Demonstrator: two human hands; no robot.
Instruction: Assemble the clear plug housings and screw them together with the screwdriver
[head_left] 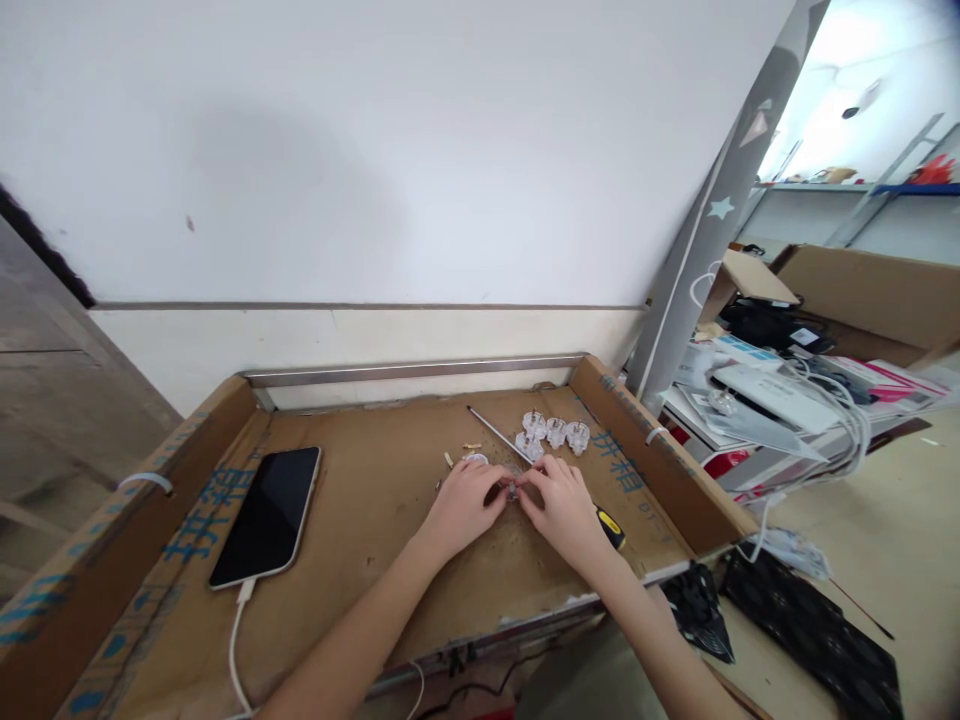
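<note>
**Q:** State the grip.

**A:** The left hand (465,508) and right hand (564,512) are closed together, fingertips pinching a small clear plastic part (512,489). Grip force: cannot tell.

**Q:** Location?

**A:** Mid-floor of the cardboard tray (660,470). Clear plastic plug housings (555,432) sit at 1 o'clock, a screwdriver (611,527) runs beneath the right hand, and a smartphone (266,515) lies at 9 o'clock.

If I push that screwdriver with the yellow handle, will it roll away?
The screwdriver would probably roll a little, since its thin metal shaft looks round. Its yellow-and-black handle looks thicker, so that end may drag and turn it. The shaft looks stiff, not bendy.
</note>
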